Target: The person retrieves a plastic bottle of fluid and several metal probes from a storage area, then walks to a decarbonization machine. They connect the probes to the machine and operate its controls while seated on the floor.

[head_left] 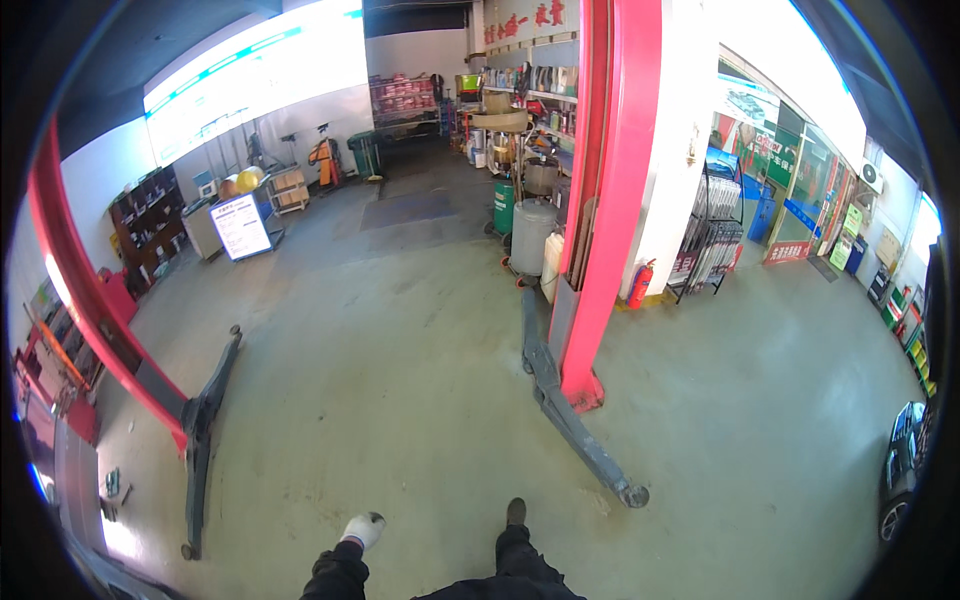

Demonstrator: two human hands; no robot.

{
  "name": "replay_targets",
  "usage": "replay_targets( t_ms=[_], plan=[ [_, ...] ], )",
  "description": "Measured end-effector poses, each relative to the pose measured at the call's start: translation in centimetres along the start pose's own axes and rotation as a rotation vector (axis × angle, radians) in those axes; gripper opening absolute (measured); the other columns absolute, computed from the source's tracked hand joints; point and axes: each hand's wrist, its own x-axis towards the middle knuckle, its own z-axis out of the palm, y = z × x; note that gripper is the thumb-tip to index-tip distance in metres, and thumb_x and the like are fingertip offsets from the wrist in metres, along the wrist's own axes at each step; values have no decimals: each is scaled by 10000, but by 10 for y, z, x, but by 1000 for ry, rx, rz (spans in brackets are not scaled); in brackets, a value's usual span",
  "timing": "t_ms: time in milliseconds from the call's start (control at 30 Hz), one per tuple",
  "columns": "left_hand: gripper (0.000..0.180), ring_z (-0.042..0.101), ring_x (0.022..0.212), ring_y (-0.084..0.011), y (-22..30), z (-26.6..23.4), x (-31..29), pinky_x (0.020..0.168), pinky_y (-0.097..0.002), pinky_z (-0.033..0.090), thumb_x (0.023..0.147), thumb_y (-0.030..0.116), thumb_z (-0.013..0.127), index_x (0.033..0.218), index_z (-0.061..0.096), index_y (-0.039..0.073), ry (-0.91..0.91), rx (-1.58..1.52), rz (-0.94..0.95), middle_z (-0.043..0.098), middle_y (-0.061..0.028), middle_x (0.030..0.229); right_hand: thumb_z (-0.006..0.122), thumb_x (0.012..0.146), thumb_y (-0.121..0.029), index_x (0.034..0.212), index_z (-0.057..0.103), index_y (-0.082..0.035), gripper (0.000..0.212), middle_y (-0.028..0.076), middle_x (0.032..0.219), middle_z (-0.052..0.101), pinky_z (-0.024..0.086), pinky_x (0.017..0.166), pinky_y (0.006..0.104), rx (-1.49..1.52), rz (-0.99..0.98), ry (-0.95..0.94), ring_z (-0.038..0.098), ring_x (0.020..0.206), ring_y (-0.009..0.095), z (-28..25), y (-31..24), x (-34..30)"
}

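My left hand (363,531), in a white glove, hangs low over the floor beside my dark sleeve. Its fingers look curled in, with a dark patch at their ends; whether they hold anything is hidden. No part of my right hand shows. My dark trouser leg and shoe (516,513) reach forward on the greenish floor (400,400). The nearest equipment is a two-post car lift: a red post (612,200) on the right with a grey lift arm (580,435), and another red post (95,290) on the left with its grey arm (199,460).
Behind the right post stand a grey tank (533,238) and a green drum (503,207). A red fire extinguisher (641,284) is by the white pillar. A sign board (241,227) stands back left, a parts rack (405,100) farther back. A dark car (905,470) is at far right.
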Motion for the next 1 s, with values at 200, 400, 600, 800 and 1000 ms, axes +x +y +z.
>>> replay_targets(
  t_ms=[200,400,600,800,1000],
  plan=[
    [334,810,862,-250,76,-45,191,842,-387,633,977,336,646,1115,839,100,-20,-241,-189,840,-91,963,563,1034,-381,1149,789,-104,376,122,1054,814,593,883,475,-23,-79,-15,771,1011,329,-153,-205,111],
    [414,762,1116,-257,130,-64,296,977,-395,592,996,290,671,1342,735,72,-381,-76,-240,781,-161,1272,522,1041,-536,1271,788,-121,544,152,1176,819,573,995,507,-342,-314,123,760,1147,369,-381,-500,257],
    [385,767,1077,-251,177,-133,465,940,-392,599,1006,295,656,1305,746,70,-398,-145,-327,787,-155,1239,586,1019,-463,1302,754,-39,537,262,1287,744,549,1041,514,-120,-571,479,708,1221,426,-639,-833,326],
    [361,772,1039,-245,217,-272,702,902,-390,606,1016,299,642,1268,757,68,-382,-126,-335,793,-149,1206,571,1041,-478,1423,688,-52,583,293,1540,588,501,1136,516,-153,-385,419,608,1367,466,-709,-1030,365],
    [345,777,1001,-238,283,-425,952,865,-387,614,1025,304,627,1231,769,66,-294,-120,-298,799,-144,1173,654,1012,-470,1073,794,-49,448,113,928,788,585,764,406,-82,-252,65,735,800,233,-659,-1088,482]
  ],
)
